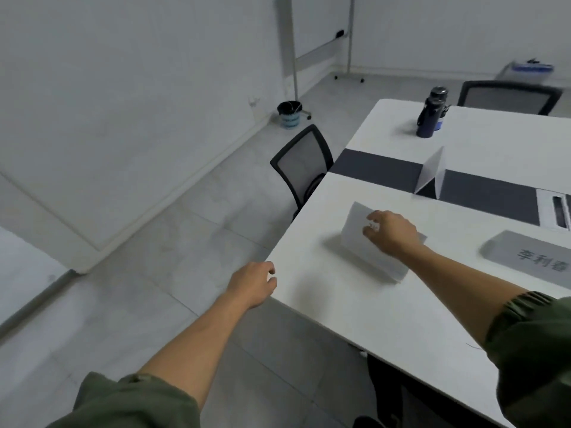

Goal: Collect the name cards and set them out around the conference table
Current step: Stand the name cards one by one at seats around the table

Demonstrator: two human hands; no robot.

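A person in rolled green sleeves (534, 341) leaned over the corner of a white conference bench (355, 304), both bare forearms stretched forward. The right hand (392, 233), just right of the frame's centre, was curled over the top fold of a tented name card (355, 230) that stood on the bench, its fingers pinching the ridge while the card's lower edges rested on the white surface. The left hand (253, 284), lower and nearer the middle of the frame, hung at the bench's corner with fingers loosely bent and holding nothing; whether it touched the edge could not be told.

A second name card (531, 257) with dark printed characters lay at the right edge of the frame, near the right forearm. A third name card (431, 174) stood upright as a tent further back, on the dark strip (377, 169) that ran across the bench. Beyond it, in the upper right, a dark blue bottle (431, 114) stood on the white top.

Two black mesh chairs were drawn up to the bench: one chair (304, 163) at its left side, the far chair (509, 97) at the upper right. A black bin (289, 114) sat on the grey floor by the wall, beside the leg of a wheeled whiteboard (321, 35) at the top of the frame
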